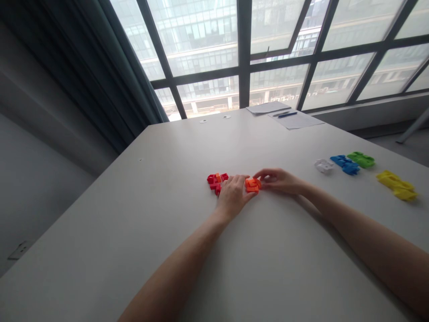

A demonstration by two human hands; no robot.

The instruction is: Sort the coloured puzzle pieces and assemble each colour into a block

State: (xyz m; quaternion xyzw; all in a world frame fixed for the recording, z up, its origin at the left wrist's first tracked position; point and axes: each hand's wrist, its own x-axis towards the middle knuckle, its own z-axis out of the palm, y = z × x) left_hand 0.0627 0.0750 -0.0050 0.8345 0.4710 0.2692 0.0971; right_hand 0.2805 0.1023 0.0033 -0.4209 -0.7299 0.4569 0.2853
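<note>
Your left hand (232, 193) and right hand (279, 180) are bracketing the orange pieces (252, 185), which are lying between two and three o'clock from the left, though I cannot tell whether your fingers are truly gripping. You could be skewing them through an uneven right-side push, or scattering the red pieces (214, 186) by swinging your left hand toward ten o'clock. The orange pieces are showing no clear long axis or pointing end.
</note>
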